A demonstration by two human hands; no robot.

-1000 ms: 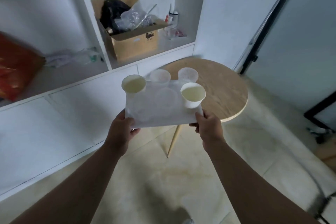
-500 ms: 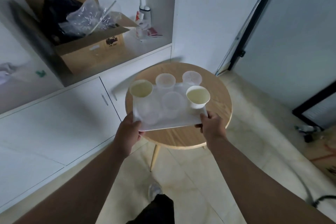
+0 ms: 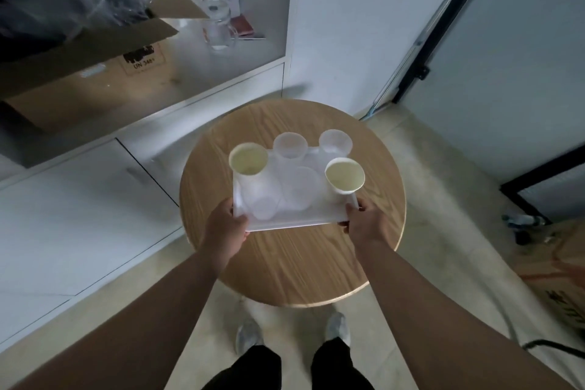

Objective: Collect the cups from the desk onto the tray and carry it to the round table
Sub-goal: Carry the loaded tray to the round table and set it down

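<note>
A white tray hangs over the round wooden table, carrying several cups. Two paper cups with pale insides stand at its left and right. Two clear plastic cups stand at the far edge, and others sit in the tray's middle. My left hand grips the tray's near left corner. My right hand grips its near right corner. I cannot tell whether the tray touches the tabletop.
A white cabinet runs along the left, close to the table. On its shelf sit an open cardboard box and a glass jar. A black-framed door is at right. A cardboard box lies on the floor at right.
I have stepped up to the round table. The tray has moved from beyond its near edge to over its middle and looks lower. Both hands keep their grip.
</note>
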